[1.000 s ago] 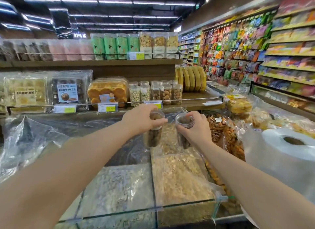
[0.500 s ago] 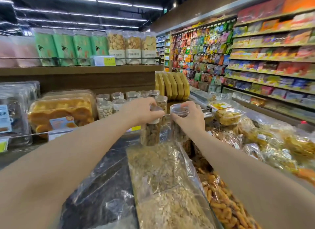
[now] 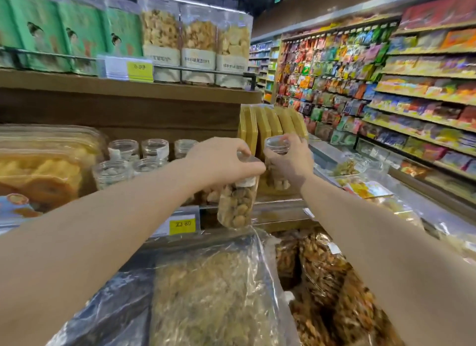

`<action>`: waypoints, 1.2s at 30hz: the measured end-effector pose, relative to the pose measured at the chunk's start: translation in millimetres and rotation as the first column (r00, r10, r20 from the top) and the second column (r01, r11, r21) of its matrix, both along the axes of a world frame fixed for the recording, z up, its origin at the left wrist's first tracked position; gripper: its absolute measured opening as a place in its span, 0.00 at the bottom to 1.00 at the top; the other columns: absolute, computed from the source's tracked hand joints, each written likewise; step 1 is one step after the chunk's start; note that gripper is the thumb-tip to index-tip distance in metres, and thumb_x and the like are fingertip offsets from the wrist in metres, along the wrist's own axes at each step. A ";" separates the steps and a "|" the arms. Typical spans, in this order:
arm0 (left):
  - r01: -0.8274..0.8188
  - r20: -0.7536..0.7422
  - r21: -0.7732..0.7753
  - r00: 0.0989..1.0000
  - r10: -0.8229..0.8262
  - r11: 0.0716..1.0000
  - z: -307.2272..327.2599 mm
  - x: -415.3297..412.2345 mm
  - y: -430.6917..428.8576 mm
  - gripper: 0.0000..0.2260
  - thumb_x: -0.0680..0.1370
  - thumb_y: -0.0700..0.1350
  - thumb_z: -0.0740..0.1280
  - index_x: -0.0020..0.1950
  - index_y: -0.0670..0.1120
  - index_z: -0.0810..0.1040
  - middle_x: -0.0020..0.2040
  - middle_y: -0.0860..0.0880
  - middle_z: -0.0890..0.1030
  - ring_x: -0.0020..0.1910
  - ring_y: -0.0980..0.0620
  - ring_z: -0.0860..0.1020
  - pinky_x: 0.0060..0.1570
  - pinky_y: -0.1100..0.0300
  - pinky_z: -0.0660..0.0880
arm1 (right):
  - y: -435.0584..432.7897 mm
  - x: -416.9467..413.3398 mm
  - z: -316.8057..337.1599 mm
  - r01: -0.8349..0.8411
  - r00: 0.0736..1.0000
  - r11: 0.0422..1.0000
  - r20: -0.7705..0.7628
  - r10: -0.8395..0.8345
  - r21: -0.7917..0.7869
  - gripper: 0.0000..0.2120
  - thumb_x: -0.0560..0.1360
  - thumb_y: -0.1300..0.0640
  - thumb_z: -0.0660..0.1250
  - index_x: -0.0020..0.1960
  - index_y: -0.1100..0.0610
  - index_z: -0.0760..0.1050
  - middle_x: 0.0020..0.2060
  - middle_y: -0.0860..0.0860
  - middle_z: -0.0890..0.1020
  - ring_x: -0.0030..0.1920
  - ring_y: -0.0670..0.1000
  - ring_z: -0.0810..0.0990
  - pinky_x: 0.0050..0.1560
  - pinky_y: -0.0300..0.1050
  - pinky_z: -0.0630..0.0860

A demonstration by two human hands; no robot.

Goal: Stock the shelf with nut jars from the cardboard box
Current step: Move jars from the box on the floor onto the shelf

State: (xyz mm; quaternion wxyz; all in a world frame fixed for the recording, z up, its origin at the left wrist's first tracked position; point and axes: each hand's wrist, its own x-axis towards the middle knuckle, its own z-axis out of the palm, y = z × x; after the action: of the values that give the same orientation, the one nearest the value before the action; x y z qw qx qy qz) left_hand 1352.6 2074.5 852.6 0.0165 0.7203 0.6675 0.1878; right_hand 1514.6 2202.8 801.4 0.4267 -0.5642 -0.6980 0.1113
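Your left hand [image 3: 221, 162] grips the first nut jar [image 3: 238, 206] from the top. Your fingers curl round its lid, so you can hardly see the lid. The jar hangs a bit tilted. Its bottom is in front of the shelf edge [image 3: 280, 211] and just above a see-through snack bag [image 3: 213, 294]. It is not on the shelf.

Your right hand [image 3: 292, 165] grips the second nut jar [image 3: 275, 143] near its top, with fingers wrapped round the far side. Only the clear lid and a bit of the nuts show. Your hand and the first jar hide the rest. This jar is farther back, over the shelf, just in front of the yellow packs [image 3: 270, 124]. You cannot tell if its bottom touches the shelf.

The two jars are just beside each other, and your left fingertips come very close to the second jar.

To the left, more jars [image 3: 154, 148] stand in rows on the shelf. Your left arm covers some of them, and their labels are too blurry to read. The numbers on the yellow price tag [image 3: 183, 224] are hard to read too. A big clear tub [image 3: 38, 165] of orange snacks is cut off at the left edge. Both your arms are cut off at the bottom.
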 end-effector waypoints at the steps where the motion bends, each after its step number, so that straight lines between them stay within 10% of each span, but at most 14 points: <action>1: -0.002 -0.007 -0.006 1.000 0.002 1.000 -2.7 -0.9 6.7 0.26 0.70 0.71 0.60 0.63 0.61 0.72 0.61 0.54 0.76 0.48 0.51 0.76 0.51 0.53 0.75 | 16.8 -2.9 -4.9 -0.035 0.999 0.999 0.001 0.035 -0.023 0.22 0.70 0.44 0.69 0.60 0.50 0.70 0.58 0.53 0.73 0.57 0.55 0.74 0.52 0.46 0.70; 13: 0.064 0.062 -0.094 0.996 -0.058 0.993 -19.7 6.8 42.1 0.32 0.63 0.76 0.62 0.62 0.63 0.73 0.59 0.59 0.74 0.57 0.57 0.72 0.51 0.56 0.72 | 103.7 -34.8 -32.7 -0.202 0.966 0.950 0.110 0.233 -0.239 0.27 0.74 0.46 0.66 0.69 0.52 0.64 0.64 0.57 0.72 0.62 0.58 0.73 0.61 0.50 0.71; 24: 0.114 -0.019 0.091 0.993 -0.112 0.989 14.7 61.2 89.1 0.26 0.72 0.65 0.64 0.64 0.53 0.71 0.55 0.51 0.77 0.51 0.49 0.76 0.46 0.55 0.74 | 77.2 58.3 -18.2 0.041 0.998 0.997 -0.055 -0.044 -0.061 0.20 0.74 0.56 0.66 0.65 0.55 0.69 0.63 0.57 0.70 0.61 0.58 0.72 0.54 0.47 0.69; 36: 0.238 -0.252 -0.441 0.893 -0.374 0.865 -2.2 50.6 140.2 0.28 0.75 0.55 0.68 0.73 0.57 0.64 0.72 0.51 0.67 0.69 0.50 0.67 0.66 0.52 0.66 | 50.4 79.9 -23.5 0.048 0.995 0.998 0.085 -0.045 -0.033 0.19 0.75 0.56 0.62 0.65 0.54 0.67 0.65 0.53 0.68 0.60 0.56 0.72 0.50 0.47 0.69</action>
State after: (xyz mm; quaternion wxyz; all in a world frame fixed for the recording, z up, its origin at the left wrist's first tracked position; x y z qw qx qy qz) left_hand 1403.1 2214.7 850.3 0.0812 0.8206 0.5600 -0.0800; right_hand 1594.5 2253.2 777.9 0.3893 -0.5917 -0.7002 0.0896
